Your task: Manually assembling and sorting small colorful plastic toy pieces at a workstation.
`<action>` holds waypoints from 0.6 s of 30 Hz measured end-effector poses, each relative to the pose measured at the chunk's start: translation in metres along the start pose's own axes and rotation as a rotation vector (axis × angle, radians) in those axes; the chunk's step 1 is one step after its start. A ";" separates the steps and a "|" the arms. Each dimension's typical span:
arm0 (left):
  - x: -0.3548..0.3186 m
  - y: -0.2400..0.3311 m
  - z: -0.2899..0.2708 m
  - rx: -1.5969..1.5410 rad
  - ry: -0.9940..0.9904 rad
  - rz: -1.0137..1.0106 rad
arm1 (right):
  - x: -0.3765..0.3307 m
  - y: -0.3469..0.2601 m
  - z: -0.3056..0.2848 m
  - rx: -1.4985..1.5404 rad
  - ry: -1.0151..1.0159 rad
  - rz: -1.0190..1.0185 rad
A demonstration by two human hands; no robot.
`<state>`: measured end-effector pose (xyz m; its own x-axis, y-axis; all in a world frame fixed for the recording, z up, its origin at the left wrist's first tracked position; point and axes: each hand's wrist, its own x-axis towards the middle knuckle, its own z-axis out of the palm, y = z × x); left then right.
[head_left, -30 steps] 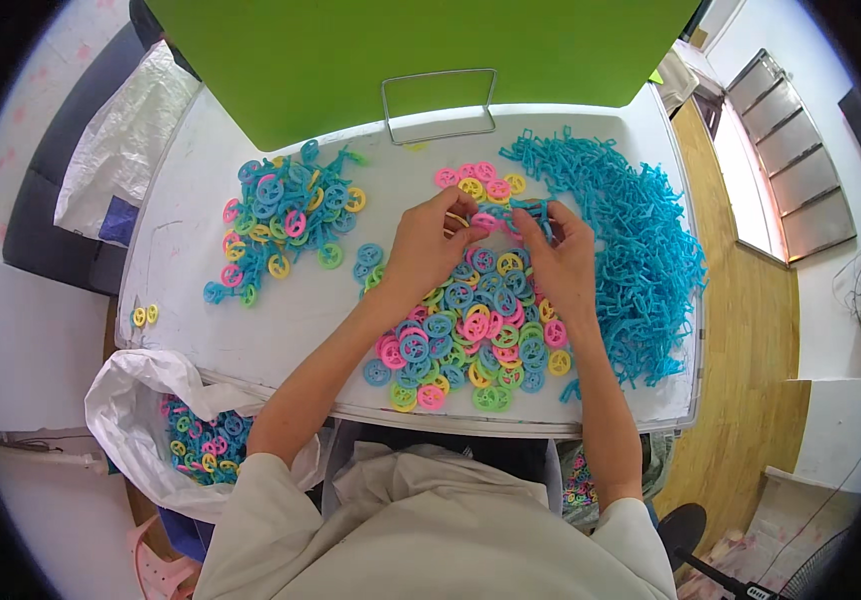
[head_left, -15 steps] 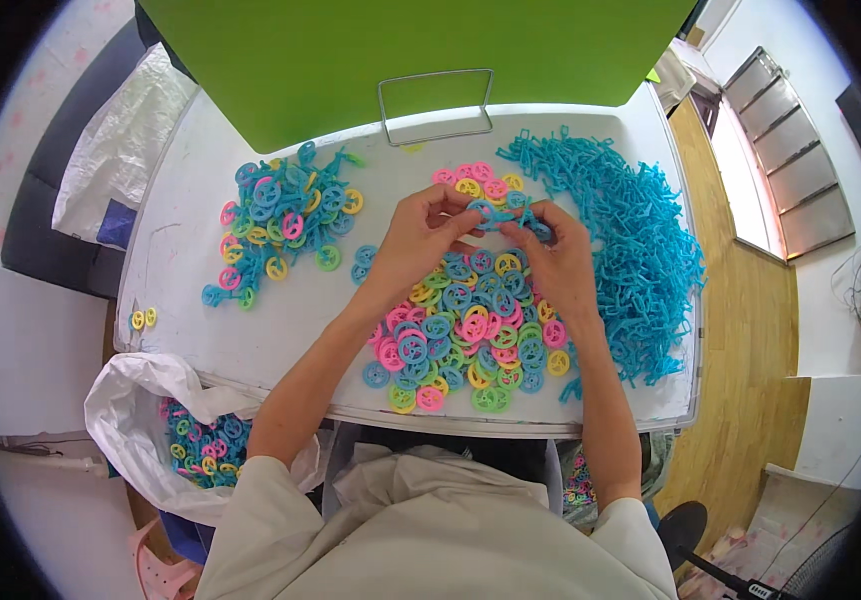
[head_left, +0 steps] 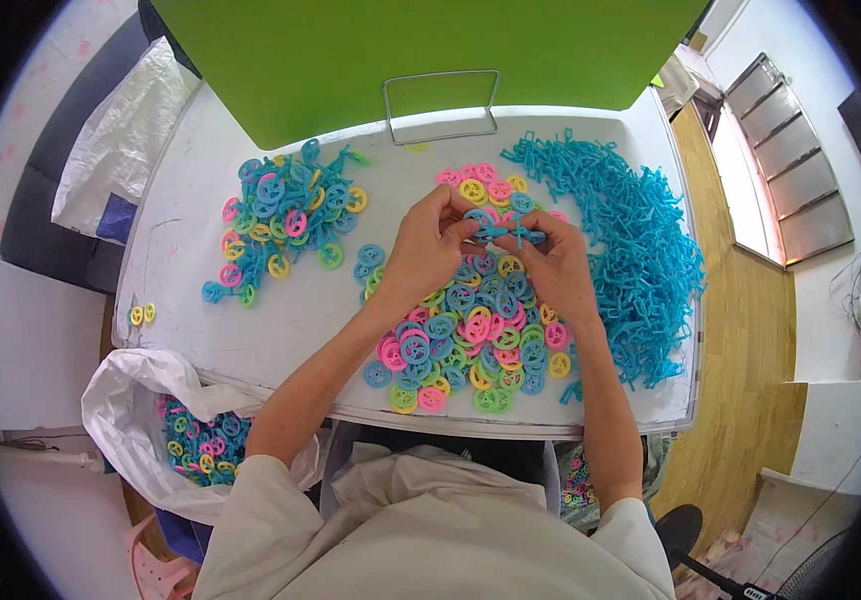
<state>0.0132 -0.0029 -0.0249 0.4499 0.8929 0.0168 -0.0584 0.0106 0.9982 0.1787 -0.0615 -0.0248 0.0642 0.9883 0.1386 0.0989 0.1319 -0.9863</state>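
Observation:
Over the middle of the white table (head_left: 281,340), my left hand (head_left: 429,250) pinches a blue spoked plastic wheel (head_left: 477,220). Facing it, my right hand (head_left: 559,268) grips a blue plastic stick-like piece (head_left: 521,238). The two parts meet between my fingertips; whether they are joined, I cannot tell. Below both hands lies a heap of loose spoked wheels (head_left: 461,298) in pink, yellow, green and blue. On the right spreads a large pile of blue plastic pieces (head_left: 646,260). Off to the left is a smaller pile of blue pieces with coloured wheels on them (head_left: 276,200).
A green panel (head_left: 431,50) with a wire handle (head_left: 441,75) stands at the back. Two yellow wheels (head_left: 143,314) lie by the left edge. A white sack (head_left: 116,400) of similar parts hangs at the front left; another bag (head_left: 581,510) sits under the front right edge.
My hands have turned the blue parts slightly, and the stick-like piece now lies more level against the wheel. The piles look the same; the view has shifted a little.

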 end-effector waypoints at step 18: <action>-0.005 0.015 0.005 -0.122 0.030 0.044 | -0.005 -0.012 0.014 -0.188 0.222 -0.057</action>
<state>0.0145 -0.0098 -0.0100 0.4178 0.9068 0.0567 -0.1864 0.0245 0.9822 0.1629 -0.0667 -0.0145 0.2671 0.9360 0.2293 0.2891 0.1492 -0.9456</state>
